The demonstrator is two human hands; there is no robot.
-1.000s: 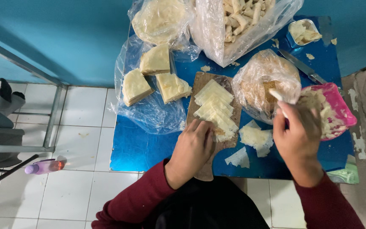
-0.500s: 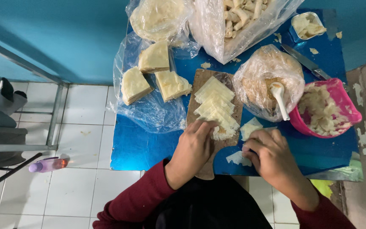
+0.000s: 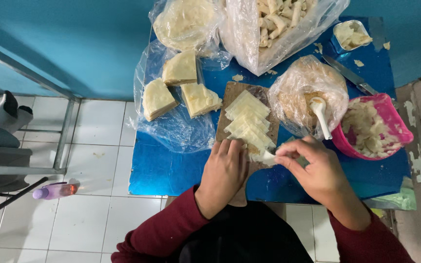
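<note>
My left hand (image 3: 225,171) lies flat on the near end of a wooden board (image 3: 231,95), pressing on the nearest of several overlapping pale triangular dough sheets (image 3: 247,122). Fingers of my right hand (image 3: 314,171) pinch the near corner of that sheet (image 3: 267,157) at the board's right edge. Both arms wear dark red sleeves. The board rests on a small blue table (image 3: 171,170).
A pink bowl (image 3: 401,130) of chopped filling and a bag with a white spoon (image 3: 320,114) sit right. Stacks of triangular sheets (image 3: 183,68) lie on plastic at left. A bag of rolled pieces (image 3: 278,19), a knife (image 3: 350,76) and a small tub (image 3: 349,35) sit behind. White tiled floor lies below.
My right hand came away from the spoon and bag at the right and moved left to the board, where it now pinches the nearest sheet. My left hand stayed on the board.
</note>
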